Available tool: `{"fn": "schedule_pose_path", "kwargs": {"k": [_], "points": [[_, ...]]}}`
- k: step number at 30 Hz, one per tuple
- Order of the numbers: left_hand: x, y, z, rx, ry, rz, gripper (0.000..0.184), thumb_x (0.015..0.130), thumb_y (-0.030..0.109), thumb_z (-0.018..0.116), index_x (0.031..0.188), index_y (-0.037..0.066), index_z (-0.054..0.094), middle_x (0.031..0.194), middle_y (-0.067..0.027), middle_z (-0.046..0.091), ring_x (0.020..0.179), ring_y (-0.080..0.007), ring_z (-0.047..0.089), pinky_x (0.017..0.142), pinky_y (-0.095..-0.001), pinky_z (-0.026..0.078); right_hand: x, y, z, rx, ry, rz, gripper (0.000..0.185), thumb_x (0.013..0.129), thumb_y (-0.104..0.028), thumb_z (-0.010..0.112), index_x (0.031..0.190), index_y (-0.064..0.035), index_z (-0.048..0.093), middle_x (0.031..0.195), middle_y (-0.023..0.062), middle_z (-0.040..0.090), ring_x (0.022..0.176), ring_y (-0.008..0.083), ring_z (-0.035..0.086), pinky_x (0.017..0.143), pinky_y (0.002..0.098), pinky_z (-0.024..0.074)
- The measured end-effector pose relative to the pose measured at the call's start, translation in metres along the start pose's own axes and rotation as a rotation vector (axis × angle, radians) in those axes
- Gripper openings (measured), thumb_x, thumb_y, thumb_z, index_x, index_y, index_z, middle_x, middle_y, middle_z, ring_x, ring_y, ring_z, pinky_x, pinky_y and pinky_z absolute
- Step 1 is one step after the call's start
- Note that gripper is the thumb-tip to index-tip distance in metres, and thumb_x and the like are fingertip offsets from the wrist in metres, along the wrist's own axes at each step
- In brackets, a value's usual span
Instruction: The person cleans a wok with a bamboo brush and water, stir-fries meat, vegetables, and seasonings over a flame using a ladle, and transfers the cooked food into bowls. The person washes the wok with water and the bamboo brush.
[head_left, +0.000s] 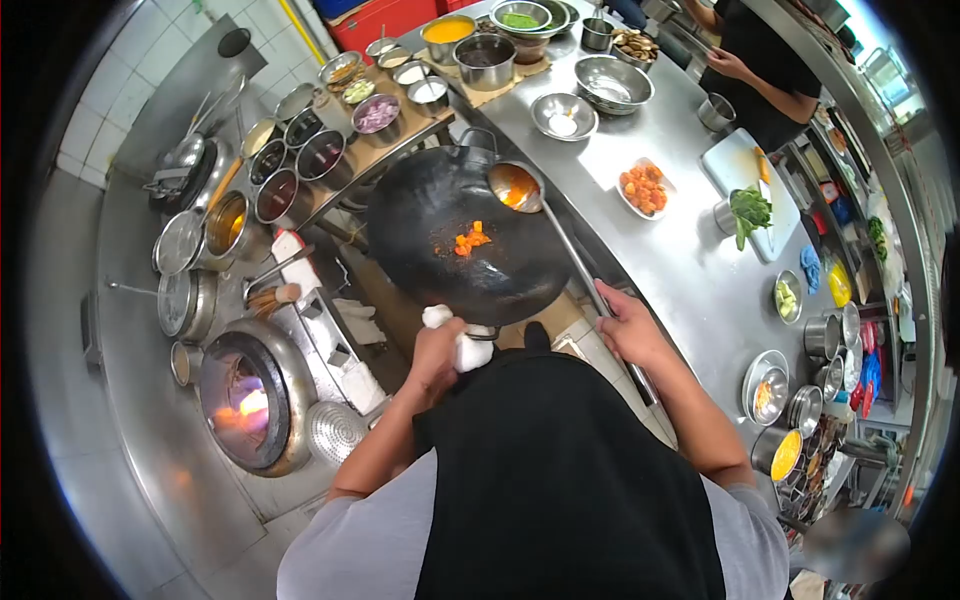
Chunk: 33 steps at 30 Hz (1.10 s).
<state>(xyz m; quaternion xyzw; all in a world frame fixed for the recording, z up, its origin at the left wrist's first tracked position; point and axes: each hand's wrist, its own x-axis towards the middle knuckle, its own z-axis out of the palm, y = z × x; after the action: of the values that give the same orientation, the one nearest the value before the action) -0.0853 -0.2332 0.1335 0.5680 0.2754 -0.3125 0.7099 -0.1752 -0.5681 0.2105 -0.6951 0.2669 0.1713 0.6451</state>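
One bunched white cloth [472, 351] is clenched in the left grip [437, 350], prob for heat, at the handle [486, 334] of a round black metal wok [412, 222] beside the steel desk [655, 255], right grip [630, 325] closed around a long silvery ladle [572, 249], handy for reach.

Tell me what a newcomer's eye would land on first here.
Probably the big black wok in the middle, with orange pieces inside and the left hand gripping a white cloth at its near edge. Next, the flame in the burner at lower left. Then the long ladle in the right hand.
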Motion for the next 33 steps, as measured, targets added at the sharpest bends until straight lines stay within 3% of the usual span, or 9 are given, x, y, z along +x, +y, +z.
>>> {"fn": "schedule_pose_path", "kwargs": {"k": [3, 7, 9, 13, 17, 21, 25, 29, 33], "points": [[0.009, -0.003, 0.013, 0.019, 0.085, 0.029, 0.022, 0.091, 0.012, 0.067, 0.107, -0.004, 0.068, 0.093, -0.0106, 0.070, 0.077, -0.0222, 0.071, 0.066, -0.0403, 0.055, 0.006, -0.017, 0.019, 0.053, -0.158, 0.045, 0.071, 0.096, 0.003, 0.057, 0.165, -0.0035, 0.041, 0.075, 0.0035, 0.058, 0.053, 0.0099, 0.052, 0.048, 0.0298, 0.0425], [0.044, -0.024, 0.006, 0.025, 0.216, 0.031, 0.022, 0.088, 0.009, 0.070, 0.104, -0.007, 0.067, 0.091, -0.0129, 0.071, 0.074, -0.0240, 0.071, 0.061, -0.0426, 0.054, -0.018, -0.038, 0.017, 0.535, -0.444, 0.357, 0.063, 0.100, 0.002, 0.058, 0.160, -0.0026, 0.041, 0.092, 0.0096, 0.060, 0.056, 0.0091, 0.049, 0.045, 0.0264, 0.0402], [0.051, -0.036, -0.009, 0.013, 0.229, 0.027, 0.025, 0.088, 0.012, 0.070, 0.104, -0.007, 0.067, 0.091, -0.0135, 0.071, 0.072, -0.0242, 0.070, 0.060, -0.0431, 0.054, -0.020, -0.019, 0.003, 1.124, -0.747, 0.521, 0.058, 0.103, 0.000, 0.057, 0.158, -0.0015, 0.041, 0.097, 0.0119, 0.056, 0.057, 0.0080, 0.047, 0.043, 0.0238, 0.0397], [0.044, -0.059, -0.041, 0.018, 0.206, -0.116, 0.028, 0.091, 0.019, 0.069, 0.108, -0.003, 0.066, 0.091, -0.0119, 0.070, 0.072, -0.0241, 0.069, 0.062, -0.0418, 0.054, -0.058, -0.013, -0.016, 1.275, -0.804, 0.461, 0.064, 0.103, 0.001, 0.056, 0.164, -0.0034, 0.035, 0.103, 0.0144, 0.052, 0.057, 0.0077, 0.046, 0.042, 0.0232, 0.0405], [-0.024, 0.003, -0.024, 0.023, -0.036, -0.247, 0.025, 0.097, 0.014, 0.061, 0.118, 0.001, 0.061, 0.099, -0.0118, 0.071, 0.080, -0.0288, 0.072, 0.070, -0.0426, 0.060, -0.106, -0.019, -0.050, 1.109, -0.539, 0.161, 0.061, 0.102, 0.000, 0.058, 0.162, -0.0035, 0.043, 0.101, 0.0174, 0.057, 0.053, 0.0087, 0.046, 0.042, 0.0236, 0.0402], [0.018, -0.027, -0.020, -0.148, -0.162, -0.217, 0.019, 0.097, 0.009, 0.055, 0.113, 0.000, 0.059, 0.103, -0.0154, 0.070, 0.086, -0.0333, 0.074, 0.076, -0.0487, 0.065, -0.138, -0.035, -0.069, 0.455, 0.069, -0.090, 0.067, 0.097, 0.006, 0.061, 0.162, -0.0045, 0.046, 0.092, 0.0077, 0.062, 0.052, 0.0097, 0.049, 0.045, 0.0257, 0.0416], [0.006, -0.008, 0.003, -0.114, -0.215, -0.217, 0.017, 0.096, 0.010, 0.056, 0.111, 0.003, 0.057, 0.098, -0.0132, 0.070, 0.083, -0.0299, 0.074, 0.072, -0.0460, 0.064, -0.122, -0.019, -0.086, 0.168, 0.401, -0.151, 0.072, 0.095, 0.007, 0.063, 0.164, -0.0090, 0.045, 0.087, 0.0034, 0.062, 0.054, 0.0085, 0.052, 0.048, 0.0263, 0.0412], [-0.008, 0.010, 0.013, -0.062, -0.171, -0.155, 0.019, 0.095, 0.011, 0.057, 0.113, 0.004, 0.058, 0.100, -0.0120, 0.071, 0.084, -0.0285, 0.075, 0.073, -0.0449, 0.064, -0.104, 0.005, -0.113, 0.083, 0.416, -0.058, 0.069, 0.095, 0.006, 0.064, 0.161, -0.0091, 0.050, 0.088, 0.0021, 0.061, 0.057, 0.0082, 0.054, 0.049, 0.0266, 0.0412], [-0.003, 0.009, 0.008, -0.145, -0.170, -0.102, 0.020, 0.095, 0.011, 0.058, 0.114, 0.005, 0.059, 0.103, -0.0117, 0.072, 0.086, -0.0289, 0.075, 0.076, -0.0441, 0.064, -0.075, 0.054, -0.107, -0.095, 0.533, -0.167, 0.067, 0.094, 0.004, 0.066, 0.159, -0.0064, 0.053, 0.089, 0.0018, 0.063, 0.069, 0.0082, 0.053, 0.065, 0.0268, 0.0473]]}}
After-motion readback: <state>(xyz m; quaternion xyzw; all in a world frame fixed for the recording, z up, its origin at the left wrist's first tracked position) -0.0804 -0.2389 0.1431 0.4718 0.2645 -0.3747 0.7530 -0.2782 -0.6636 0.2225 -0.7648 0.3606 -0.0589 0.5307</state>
